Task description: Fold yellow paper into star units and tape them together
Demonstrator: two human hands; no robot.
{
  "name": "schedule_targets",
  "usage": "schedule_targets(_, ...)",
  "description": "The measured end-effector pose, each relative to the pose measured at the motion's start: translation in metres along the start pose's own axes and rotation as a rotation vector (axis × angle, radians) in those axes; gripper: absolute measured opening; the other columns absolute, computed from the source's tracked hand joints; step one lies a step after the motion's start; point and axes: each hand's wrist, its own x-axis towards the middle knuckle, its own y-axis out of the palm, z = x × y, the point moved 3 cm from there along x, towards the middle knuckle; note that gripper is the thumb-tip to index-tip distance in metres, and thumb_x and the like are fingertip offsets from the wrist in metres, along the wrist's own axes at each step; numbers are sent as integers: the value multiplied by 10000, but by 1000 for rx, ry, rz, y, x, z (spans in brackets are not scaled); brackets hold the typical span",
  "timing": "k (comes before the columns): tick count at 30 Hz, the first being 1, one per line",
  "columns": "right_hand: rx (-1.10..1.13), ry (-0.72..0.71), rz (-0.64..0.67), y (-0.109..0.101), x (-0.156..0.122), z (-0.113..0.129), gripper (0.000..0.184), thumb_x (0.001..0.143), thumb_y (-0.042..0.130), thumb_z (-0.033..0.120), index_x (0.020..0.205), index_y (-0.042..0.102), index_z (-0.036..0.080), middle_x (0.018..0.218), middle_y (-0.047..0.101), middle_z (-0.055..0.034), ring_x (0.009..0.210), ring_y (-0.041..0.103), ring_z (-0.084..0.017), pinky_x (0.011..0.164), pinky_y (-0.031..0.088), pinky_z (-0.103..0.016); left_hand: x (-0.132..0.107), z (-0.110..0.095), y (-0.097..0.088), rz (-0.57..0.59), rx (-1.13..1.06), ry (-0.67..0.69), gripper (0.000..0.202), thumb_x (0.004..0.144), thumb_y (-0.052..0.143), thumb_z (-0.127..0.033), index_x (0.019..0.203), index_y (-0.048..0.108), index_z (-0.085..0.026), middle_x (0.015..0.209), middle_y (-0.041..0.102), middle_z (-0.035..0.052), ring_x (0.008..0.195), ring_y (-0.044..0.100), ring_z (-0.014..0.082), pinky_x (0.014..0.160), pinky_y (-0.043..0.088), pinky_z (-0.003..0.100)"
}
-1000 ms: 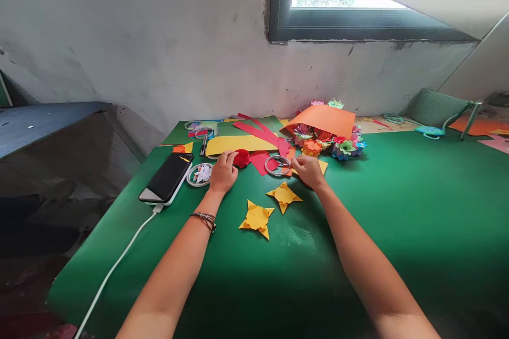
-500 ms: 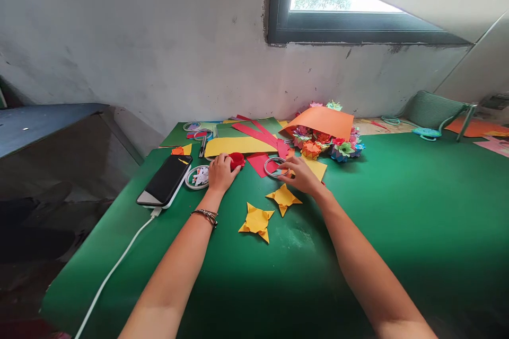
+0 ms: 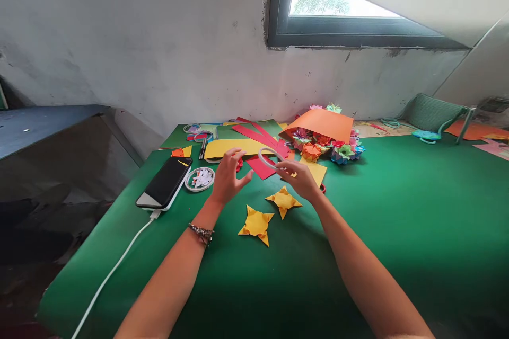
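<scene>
My right hand point(image 3: 299, 177) pinches a thin, pale roll of tape point(image 3: 263, 154) by its near edge, lifted and tilted above the table. To its left, my left hand point(image 3: 229, 177) is raised with thumb and fingers apart, holding nothing. Just behind those fingers, a red paper piece point(image 3: 239, 164) is partly hidden. In front of both hands lie two folded yellow paper stars, a nearer one point(image 3: 256, 222) and a farther one point(image 3: 283, 199). Yellow paper point(image 3: 316, 171) and a red paper sheet point(image 3: 260, 167) lie beyond my right hand.
A phone point(image 3: 165, 183) with a white cable point(image 3: 113, 270) lies at left, beside a tape roll point(image 3: 200, 179) ringing paper scraps. An orange sheet point(image 3: 324, 122) covers part of a cluster of paper flowers point(image 3: 344, 151) at the back. A green cushion-like object point(image 3: 433, 111) sits back right.
My right hand has lifted the roll of tape off the papers and tilted it. My left hand has let go of the red paper piece, risen and spread its fingers.
</scene>
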Motion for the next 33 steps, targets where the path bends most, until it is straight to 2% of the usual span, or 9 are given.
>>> schedule_targets(3, 153, -58, 105, 8, -2, 16, 230, 804, 479, 373, 789, 633, 203, 734, 575, -21, 630, 501, -107, 543, 420, -225, -3, -11, -1, 108, -115, 98, 387, 740, 557, -341, 1089, 474, -197, 1121, 495, 100, 931, 534, 199, 784, 457, 311)
schedule_targets(6, 316, -64, 133, 8, -3, 22, 192, 783, 519, 360, 782, 638, 209, 754, 555, -24, 696, 513, -115, 611, 444, -244, -5, -13, 0, 175, -213, 172, 209, 759, 541, -344, 886, 579, -183, 903, 600, 72, 876, 559, 197, 765, 459, 313)
schedule_targets(9, 454, -10, 41, 3, -2, 18, 181, 759, 551, 366, 812, 640, 218, 811, 561, -32, 735, 528, -119, 648, 463, -255, -4, -11, 3, 203, -326, 178, 207, 802, 485, -325, 754, 604, -163, 759, 625, 64, 742, 587, 165, 685, 474, 278)
schedule_targets(12, 547, 92, -80, 0, -1, 11, 258, 760, 534, 406, 938, 606, 233, 994, 549, -54, 810, 556, -130, 694, 481, -268, -4, -12, 4, 202, -371, 171, 259, 823, 454, -347, 741, 616, -162, 781, 644, 70, 762, 600, 157, 703, 476, 267)
schedule_targets(16, 484, 125, -131, 4, -4, 11, 339, 782, 485, 432, 1063, 538, 249, 1108, 504, -71, 885, 564, -155, 743, 486, -297, -4, -14, 4, 215, -363, 170, 332, 839, 410, -383, 716, 624, -162, 764, 652, 65, 733, 600, 147, 681, 467, 250)
schedule_targets(19, 291, 12, -185, 10, -6, 22, 324, 775, 514, 379, 1070, 534, 247, 1047, 504, -74, 854, 545, -155, 759, 483, -321, -5, -14, 5, 225, -315, 144, 383, 834, 404, -412, 647, 616, -154, 620, 621, 45, 583, 554, 134, 560, 426, 236)
schedule_targets(22, 192, -65, -169, 18, -8, 32, 292, 764, 541, 319, 1046, 558, 243, 999, 522, -74, 875, 537, -167, 751, 490, -320, -7, -15, 7, 220, -280, 109, 416, 831, 397, -430, 597, 604, -156, 539, 586, 26, 512, 498, 118, 520, 375, 230)
schedule_targets(28, 208, -72, -178, 22, -9, 35, 273, 793, 502, 291, 1055, 573, 269, 1091, 518, -72, 993, 512, -189, 808, 476, -353, -8, -22, 9, 223, -273, 82, 478, 818, 384, -472, 494, 558, -166, 456, 541, 0, 442, 426, 93, 486, 321, 224)
schedule_targets(33, 225, -57, -188, 21, -9, 35, 197, 780, 537, 311, 946, 640, 285, 1055, 528, -53, 871, 558, -165, 781, 487, -344, -10, -27, 7, 206, -299, 43, 519, 828, 378, -438, 397, 473, -164, 385, 509, -11, 400, 423, 83, 457, 303, 218)
